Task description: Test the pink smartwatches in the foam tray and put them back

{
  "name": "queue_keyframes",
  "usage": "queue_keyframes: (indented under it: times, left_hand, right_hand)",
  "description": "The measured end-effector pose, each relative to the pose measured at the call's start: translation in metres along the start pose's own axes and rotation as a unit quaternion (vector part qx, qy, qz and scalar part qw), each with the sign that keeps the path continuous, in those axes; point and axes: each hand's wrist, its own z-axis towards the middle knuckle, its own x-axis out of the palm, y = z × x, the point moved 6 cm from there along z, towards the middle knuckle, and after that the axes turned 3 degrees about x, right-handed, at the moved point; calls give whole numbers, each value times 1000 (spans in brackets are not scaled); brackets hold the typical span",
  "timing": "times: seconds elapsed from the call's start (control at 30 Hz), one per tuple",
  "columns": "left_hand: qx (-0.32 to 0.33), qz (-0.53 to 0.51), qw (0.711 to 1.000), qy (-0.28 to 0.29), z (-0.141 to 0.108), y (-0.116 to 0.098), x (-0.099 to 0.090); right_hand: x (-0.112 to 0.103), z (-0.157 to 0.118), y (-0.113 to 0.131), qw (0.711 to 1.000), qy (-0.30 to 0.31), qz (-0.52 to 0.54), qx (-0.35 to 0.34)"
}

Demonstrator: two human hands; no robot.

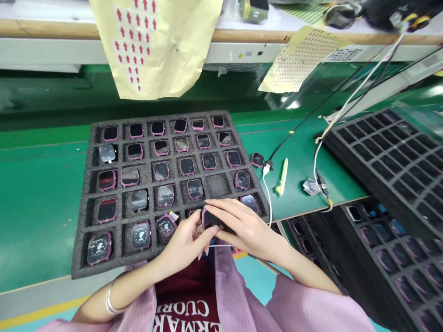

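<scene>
A smartwatch case [209, 218] with a dark screen and purple frame is held between both hands above the near edge of a foam tray [119, 161]. My left hand [188, 240] pinches its left and lower side with thumb and fingers. The fingers of my right hand [247, 228] lie over its top and right side. Purple-framed watch cases fill most tray compartments; one compartment [217, 185] in the fourth column region shows bare foam. Close to my left hand, a tilted watch case [166, 226] has a lit screen and a small yellow-silver piece beside it.
Right of the tray lie a watch case [257, 159], a white cable plug [266, 168], a light-green pen [283, 177] and a plastic-wrapped piece [310, 186]. Stacked foam trays [391, 157] stand at the right. Yellow sticker sheets [159, 55] hang from the shelf above.
</scene>
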Motion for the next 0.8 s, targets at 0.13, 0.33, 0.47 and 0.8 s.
queue_keyframes:
  times: [0.13,0.33,0.47,0.8]
  left_hand:
    - [-8,8,1000,1,-1,1,0]
    - [-14,5,1000,3,-1,-2,-1]
    - [-9,-10,1000,6,-1,-5,-2]
    - [-3,-23,1000,1,-2,-2,-3]
  right_hand:
    - [2,5,0,999,35,-1,2]
    - [8,3,-4,998,31,58,8]
    - [10,1,-6,996,-15,92,13]
    - [9,0,-7,989,-61,136,24]
